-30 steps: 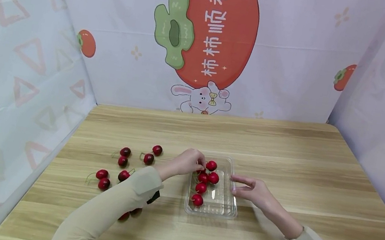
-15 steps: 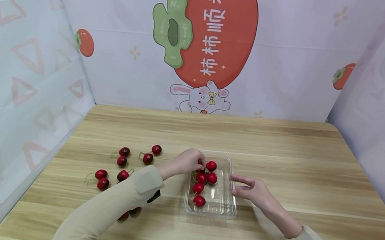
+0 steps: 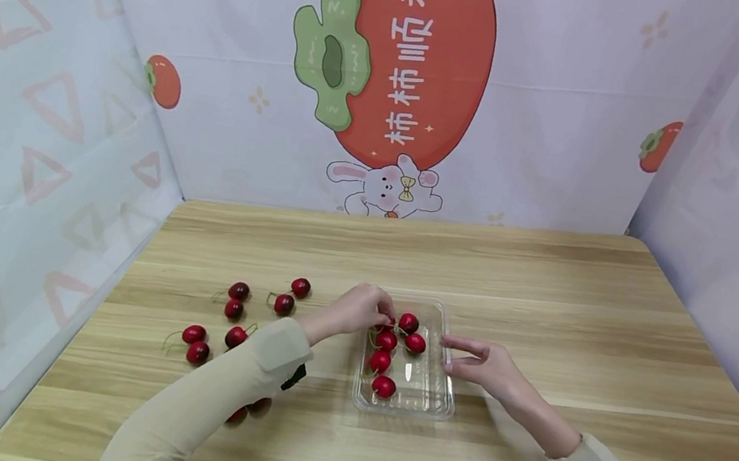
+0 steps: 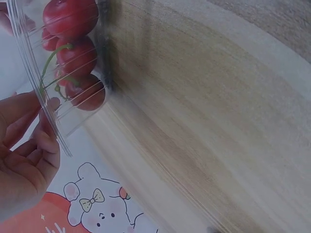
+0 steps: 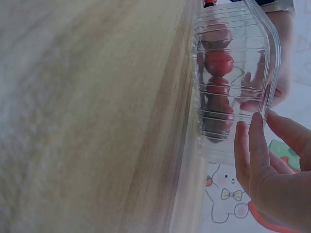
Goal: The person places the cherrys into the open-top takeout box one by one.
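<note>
A clear plastic box [image 3: 413,412] holds several red cherries [image 3: 380,361] with green stems, mostly along its left side. Over its left rim, my left hand [image 3: 362,310] pinches a cherry stem [image 4: 51,60] between thumb and fingers. One cherry is partly hidden behind those fingertips in the head view. In the left wrist view, the held stem leads toward cherries seen through the box wall. My right hand [image 3: 489,369] touches the box's right rim, its fingers and thumb extended and spread. In the right wrist view, its fingertips [image 5: 257,119] lie against the rim.
Dark red cherries in pairs [image 3: 237,300] lie on the wooden table [image 3: 546,307] left of the box. More cherries [image 3: 258,406] are partly covered by the left sleeve. White printed cloth [image 3: 538,128] rises behind the table and along both sides.
Two cherries at the upper right inside the box have shifted slightly right, and the lowest one has moved a little right. Both hands stay almost in place.
</note>
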Demonstrator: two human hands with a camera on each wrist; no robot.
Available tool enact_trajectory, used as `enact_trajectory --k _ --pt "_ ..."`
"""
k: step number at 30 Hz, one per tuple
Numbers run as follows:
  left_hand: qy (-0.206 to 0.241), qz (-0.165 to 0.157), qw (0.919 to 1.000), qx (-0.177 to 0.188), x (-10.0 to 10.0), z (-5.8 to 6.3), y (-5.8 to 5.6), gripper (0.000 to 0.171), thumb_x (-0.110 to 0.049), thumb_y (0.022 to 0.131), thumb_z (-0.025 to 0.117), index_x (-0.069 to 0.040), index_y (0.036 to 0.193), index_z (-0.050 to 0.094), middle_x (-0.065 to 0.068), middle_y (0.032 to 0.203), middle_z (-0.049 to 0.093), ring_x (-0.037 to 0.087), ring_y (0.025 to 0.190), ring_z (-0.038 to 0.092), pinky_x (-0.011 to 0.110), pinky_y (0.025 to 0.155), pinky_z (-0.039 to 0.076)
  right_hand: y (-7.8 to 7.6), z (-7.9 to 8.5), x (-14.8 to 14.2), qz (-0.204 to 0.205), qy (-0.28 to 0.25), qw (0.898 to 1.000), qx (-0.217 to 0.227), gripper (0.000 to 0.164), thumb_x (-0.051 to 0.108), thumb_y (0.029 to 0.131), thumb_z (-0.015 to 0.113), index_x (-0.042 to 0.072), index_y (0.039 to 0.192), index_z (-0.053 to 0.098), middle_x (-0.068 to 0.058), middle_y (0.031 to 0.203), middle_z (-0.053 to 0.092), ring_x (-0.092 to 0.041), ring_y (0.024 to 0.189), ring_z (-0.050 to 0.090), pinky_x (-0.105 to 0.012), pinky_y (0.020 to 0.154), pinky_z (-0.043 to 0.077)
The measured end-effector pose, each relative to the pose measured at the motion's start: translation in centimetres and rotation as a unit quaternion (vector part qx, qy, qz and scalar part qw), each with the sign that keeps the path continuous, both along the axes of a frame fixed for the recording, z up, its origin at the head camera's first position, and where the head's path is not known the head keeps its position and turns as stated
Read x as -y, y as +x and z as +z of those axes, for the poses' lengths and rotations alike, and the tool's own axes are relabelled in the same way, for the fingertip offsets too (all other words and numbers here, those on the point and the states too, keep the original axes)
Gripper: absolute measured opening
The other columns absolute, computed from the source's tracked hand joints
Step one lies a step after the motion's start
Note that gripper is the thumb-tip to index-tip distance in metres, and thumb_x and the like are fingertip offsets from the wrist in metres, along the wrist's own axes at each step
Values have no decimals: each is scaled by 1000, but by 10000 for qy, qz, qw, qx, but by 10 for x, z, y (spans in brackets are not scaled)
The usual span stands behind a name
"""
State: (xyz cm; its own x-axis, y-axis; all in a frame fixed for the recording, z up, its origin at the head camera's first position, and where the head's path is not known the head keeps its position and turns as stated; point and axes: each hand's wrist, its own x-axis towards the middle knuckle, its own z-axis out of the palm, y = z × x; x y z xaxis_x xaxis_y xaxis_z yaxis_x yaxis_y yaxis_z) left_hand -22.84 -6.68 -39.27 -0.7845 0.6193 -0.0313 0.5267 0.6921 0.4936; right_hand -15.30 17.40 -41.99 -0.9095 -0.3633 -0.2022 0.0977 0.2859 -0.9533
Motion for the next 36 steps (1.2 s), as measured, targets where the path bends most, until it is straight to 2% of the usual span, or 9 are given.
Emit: enact_trajectory --k 6,11,23,31,36 --pt "78 115 9999 41 4 6 0 9 -2 79 61 -3 85 68 4 79 66 12 72 58 19 61 45 0 0 0 22 -30 10000 -12 53 16 82 63 -3 127 44 -21 112 57 -26 98 59 -45 92 39" --pt "199 215 9996 52 9 11 1 11 -1 79 60 -4 87 68 4 80 65 13 73 58 19 62 45 0 -1 0 29 -64 10000 -12 52 15 82 63 -4 126 44 -21 112 57 -27 98 59 -43 91 40" --pt "273 409 9988 28 27 20 7 11 -10 83 61 -4 89 67 3 80 64 12 72 56 20 60 45 -1 -2 0 38 -82 9999 -75 51 14 81 63 -4 126 45 -22 118 52 -27 98 59 -44 92 39" --pt "268 541 9982 38 41 24 7 13 -12 83 60 -4 91 67 2 79 62 11 70 54 20 59 44 -1 -2 0 16 0 10000 -42 52 16 81 64 -3 126 45 -21 112 57 -25 97 60 -44 93 38" --pt "292 649 9975 26 50 22 6 13 -12 83 60 -3 90 67 2 78 62 11 68 53 21 58 44 -1 -3 0 27 26 10000 -19 52 16 81 64 -3 126 45 -20 112 57 -24 98 59 -44 93 38"
